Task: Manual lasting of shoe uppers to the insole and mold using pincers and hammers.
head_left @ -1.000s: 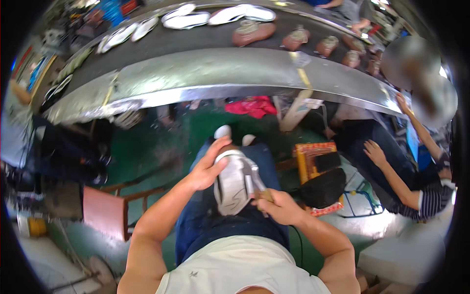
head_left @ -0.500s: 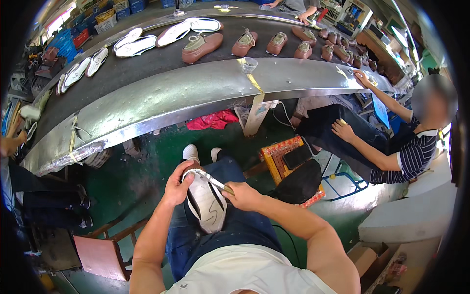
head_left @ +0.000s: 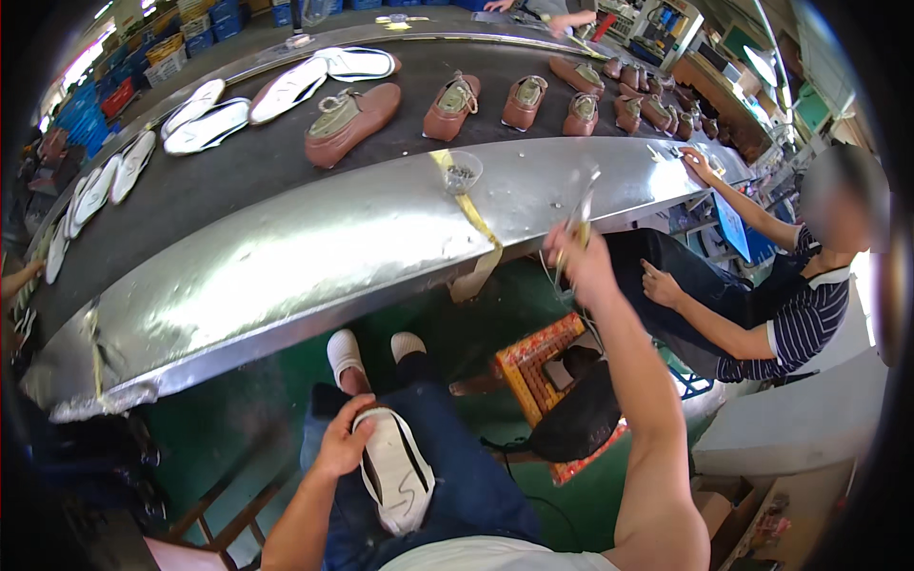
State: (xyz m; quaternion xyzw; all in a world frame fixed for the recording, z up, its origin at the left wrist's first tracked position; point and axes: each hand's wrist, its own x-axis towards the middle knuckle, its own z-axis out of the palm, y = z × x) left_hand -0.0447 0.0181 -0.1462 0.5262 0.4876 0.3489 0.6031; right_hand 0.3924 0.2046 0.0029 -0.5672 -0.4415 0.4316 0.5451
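Note:
An upturned shoe rests on my lap, its white sole facing up with a dark wavy line on it and dark gaps along both sides. My left hand is closed around its far end, thumb on the sole. Away from the shoe, my right hand is raised near the metal front of the bench. Its fingers grip a metal hand tool with a yellowish handle. Motion blurs the tool, so its exact kind cannot be made out.
Brown shoes and white-soled shoes line the dark bench. A clear cup of small bits sits on its metal edge. To the right are an orange-patterned stool, a black cushion and a seated person.
My right hand has left the shoe and swung up and right toward the bench, carrying the tool. My left hand still holds the shoe on my lap. The view has shifted.

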